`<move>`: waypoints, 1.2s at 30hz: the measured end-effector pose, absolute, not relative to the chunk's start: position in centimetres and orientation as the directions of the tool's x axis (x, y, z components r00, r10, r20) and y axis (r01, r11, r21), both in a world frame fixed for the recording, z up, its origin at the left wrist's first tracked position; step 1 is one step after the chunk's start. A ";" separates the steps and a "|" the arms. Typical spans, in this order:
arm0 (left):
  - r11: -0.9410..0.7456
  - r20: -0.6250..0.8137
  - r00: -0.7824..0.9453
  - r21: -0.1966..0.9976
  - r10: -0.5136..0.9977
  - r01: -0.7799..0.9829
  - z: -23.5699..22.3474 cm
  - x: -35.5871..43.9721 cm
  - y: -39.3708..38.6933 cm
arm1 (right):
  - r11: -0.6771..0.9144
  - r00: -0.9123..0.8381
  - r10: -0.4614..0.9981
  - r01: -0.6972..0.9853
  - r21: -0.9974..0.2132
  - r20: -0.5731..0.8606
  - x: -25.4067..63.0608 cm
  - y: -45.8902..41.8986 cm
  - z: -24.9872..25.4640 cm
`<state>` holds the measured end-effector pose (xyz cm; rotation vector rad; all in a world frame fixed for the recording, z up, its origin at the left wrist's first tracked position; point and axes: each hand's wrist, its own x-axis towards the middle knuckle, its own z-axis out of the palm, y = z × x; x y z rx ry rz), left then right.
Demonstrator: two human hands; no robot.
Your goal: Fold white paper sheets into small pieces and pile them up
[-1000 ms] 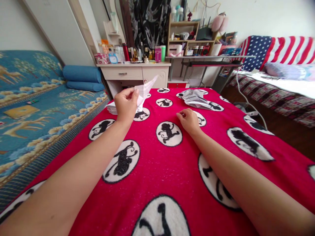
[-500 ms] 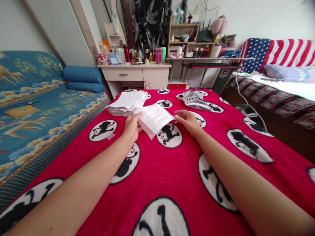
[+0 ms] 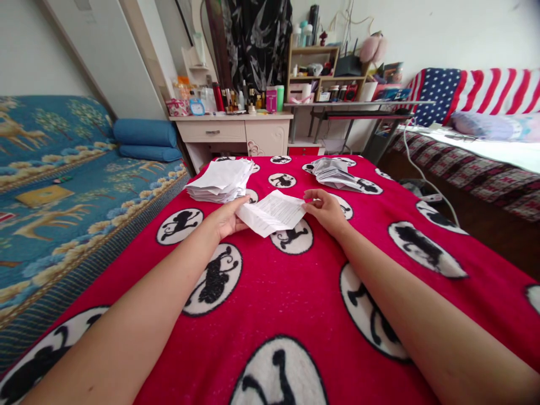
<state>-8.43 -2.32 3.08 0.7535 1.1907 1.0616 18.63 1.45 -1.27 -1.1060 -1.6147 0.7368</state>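
Observation:
Between my hands is a sheet of printed paper [image 3: 280,211], creased, with its left part bent up. My left hand [image 3: 231,218] pinches its left edge between thumb and fingers. The right corner is pinched by the fingertips of my right hand [image 3: 324,207]. A stack of white papers [image 3: 221,179] lies just beyond my left hand. Farther off, beyond my right hand, sits a smaller pile of folded papers [image 3: 335,173]. All of it is over a red blanket [image 3: 278,298] with black and white monkey ovals.
To the left stands a blue patterned sofa [image 3: 93,180] with rolled cushions. Behind the blanket are a white dresser [image 3: 223,132] crowded with bottles and a desk [image 3: 358,105] with shelves. A white cable [image 3: 422,166] hangs at the right, beside a bed [image 3: 468,163].
My left hand has moved slightly down, and the sheet's left part has bent up into a fold. The right hand has shifted a little and keeps the right corner.

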 end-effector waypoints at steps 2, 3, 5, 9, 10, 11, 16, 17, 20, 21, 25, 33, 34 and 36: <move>0.403 -0.371 0.158 0.853 0.915 -0.331 3.5 -8.5 -2.3 | 0.423 -0.063 0.900 0.357 -0.833 0.431 18.8 1.4 -1.1; 0.423 -0.365 0.223 0.836 0.904 -0.350 3.8 -8.5 -2.3 | 0.447 -0.070 0.887 0.385 -0.808 0.457 18.9 1.3 -1.0; 0.440 -0.335 0.311 0.811 0.889 -0.385 4.1 -8.4 -2.5 | 0.507 -0.131 0.854 0.424 -0.750 0.503 19.0 0.6 -0.3; 0.395 -0.239 0.352 0.779 0.905 -0.487 4.0 -8.1 -2.8 | 0.565 -0.300 0.822 0.316 -0.763 0.484 18.3 -1.6 1.3; 0.383 -0.222 0.352 0.778 0.909 -0.499 3.9 -8.0 -2.8 | 0.590 -0.344 0.798 0.275 -0.760 0.495 18.1 -2.1 1.5; 0.372 -0.208 0.351 0.779 0.913 -0.505 3.8 -8.0 -2.9 | 0.620 -0.393 0.769 0.264 -0.739 0.504 17.8 -2.4 1.7; 0.351 -0.175 0.351 0.767 0.920 -0.537 3.2 -7.5 -3.1 | 0.685 -0.489 0.727 0.571 -0.453 0.482 16.6 -2.6 1.5; 0.341 -0.173 0.336 0.765 0.926 -0.546 3.0 -7.4 -3.1 | 0.648 -0.449 0.755 0.622 -0.439 0.478 16.5 -2.5 1.4; 0.239 -0.149 0.205 0.799 0.967 -0.551 2.6 -7.2 -3.0 | 0.548 -0.268 0.826 0.592 -0.592 0.496 16.1 -2.4 1.3; 0.178 -0.126 0.133 0.826 0.983 -0.535 2.4 -7.2 -3.0 | 0.520 -0.210 0.847 0.514 -0.682 0.488 16.0 -2.5 1.3; -0.058 0.005 -0.143 0.928 0.990 -0.368 1.6 -7.4 -2.7 | 0.340 -0.168 0.935 0.176 -0.924 0.312 15.0 -2.6 1.0; -0.300 0.299 0.031 0.950 0.954 0.081 0.4 -5.9 -3.4 | 0.398 -0.011 0.900 0.430 -0.810 0.436 15.2 -1.7 0.1; -0.331 0.325 0.065 0.932 0.943 0.144 0.2 -5.7 -3.4 | 0.446 -0.002 0.860 0.491 -0.748 0.511 15.4 -1.8 0.2; -0.410 0.381 0.154 0.861 0.912 0.300 -0.2 -5.6 -3.4 | 0.534 -0.039 0.758 0.611 -0.585 0.651 15.6 -2.0 0.5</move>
